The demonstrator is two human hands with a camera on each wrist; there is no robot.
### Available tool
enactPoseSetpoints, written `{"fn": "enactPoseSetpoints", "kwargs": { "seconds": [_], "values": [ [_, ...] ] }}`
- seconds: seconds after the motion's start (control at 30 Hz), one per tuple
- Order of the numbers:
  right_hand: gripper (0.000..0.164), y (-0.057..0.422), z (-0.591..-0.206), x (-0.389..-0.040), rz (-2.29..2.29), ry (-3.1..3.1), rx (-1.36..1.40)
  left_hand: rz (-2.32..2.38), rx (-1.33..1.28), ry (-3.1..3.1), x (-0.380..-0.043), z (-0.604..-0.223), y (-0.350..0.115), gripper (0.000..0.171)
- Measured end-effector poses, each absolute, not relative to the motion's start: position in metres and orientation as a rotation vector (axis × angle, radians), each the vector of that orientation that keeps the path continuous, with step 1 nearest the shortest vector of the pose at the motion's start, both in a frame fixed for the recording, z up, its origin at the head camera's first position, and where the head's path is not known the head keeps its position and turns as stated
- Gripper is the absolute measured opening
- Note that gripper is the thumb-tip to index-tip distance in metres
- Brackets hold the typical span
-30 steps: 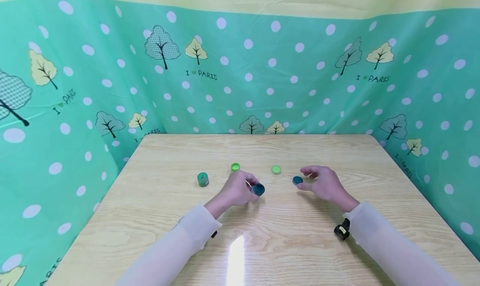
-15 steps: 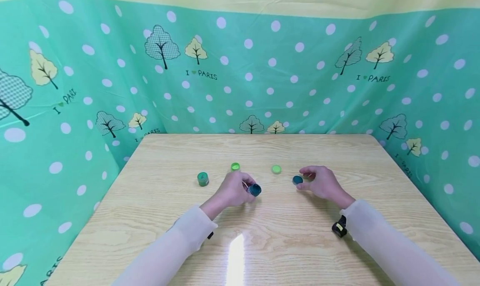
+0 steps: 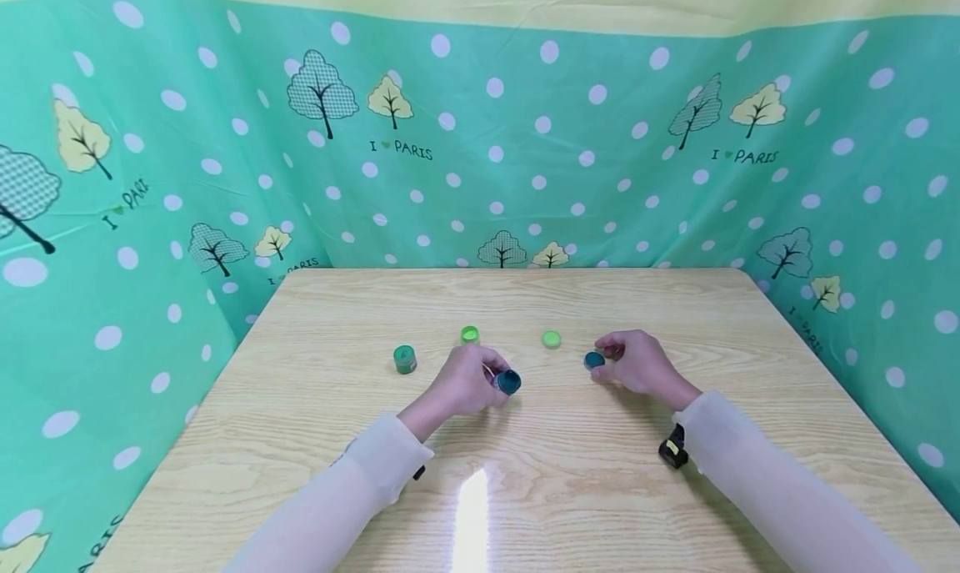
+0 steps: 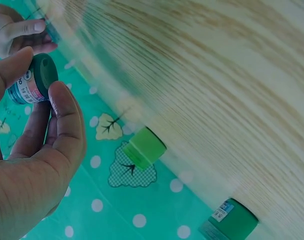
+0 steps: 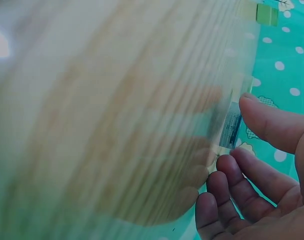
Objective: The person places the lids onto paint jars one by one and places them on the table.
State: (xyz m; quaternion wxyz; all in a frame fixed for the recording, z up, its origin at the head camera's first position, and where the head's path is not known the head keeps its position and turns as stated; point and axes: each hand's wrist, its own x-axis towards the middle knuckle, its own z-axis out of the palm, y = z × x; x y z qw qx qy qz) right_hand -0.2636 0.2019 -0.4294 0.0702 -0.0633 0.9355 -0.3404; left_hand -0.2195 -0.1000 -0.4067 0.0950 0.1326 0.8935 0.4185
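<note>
My left hand (image 3: 468, 379) grips a small dark teal paint jar (image 3: 509, 382) above the table, with its dark round end tilted to the right. In the left wrist view, a printed label shows on that jar (image 4: 29, 86) between thumb and fingers. My right hand (image 3: 637, 363) has thumb and fingertips on opposite sides of a flat dark teal lid (image 3: 594, 360), which lies on the tabletop. The right wrist view shows small print along the side of the lid (image 5: 232, 126), the fingertips right at its edges.
Behind the left hand stands a light green jar (image 3: 469, 334). A green jar (image 3: 405, 359) stands farther left. Between the hands, towards the back, lies a light green lid (image 3: 552, 339). Patterned cloth (image 3: 525, 139) encloses the wooden table (image 3: 570, 490) at the back and sides.
My left hand has shifted slightly left with the dark teal jar. The right hand has moved a little left and its fingers have closed in around the dark teal lid.
</note>
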Motion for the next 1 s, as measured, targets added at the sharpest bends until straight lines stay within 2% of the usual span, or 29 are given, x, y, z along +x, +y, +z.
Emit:
{"fn": "enactPoseSetpoints", "kwargs": {
  "seconds": [0.6,1.0],
  "values": [
    [0.038,0.2003,-0.4300,-0.2664,-1.010,2.813,-0.203,1.218,0.381,2.662,-0.2175,-0.4067,-0.1002,0.030],
    [0.036,0.1965,-0.4229,-0.2577,-1.045,2.812,-0.162,1.231,0.391,2.646,-0.2151,-0.4078,-0.0995,0.031]
  ]
}}
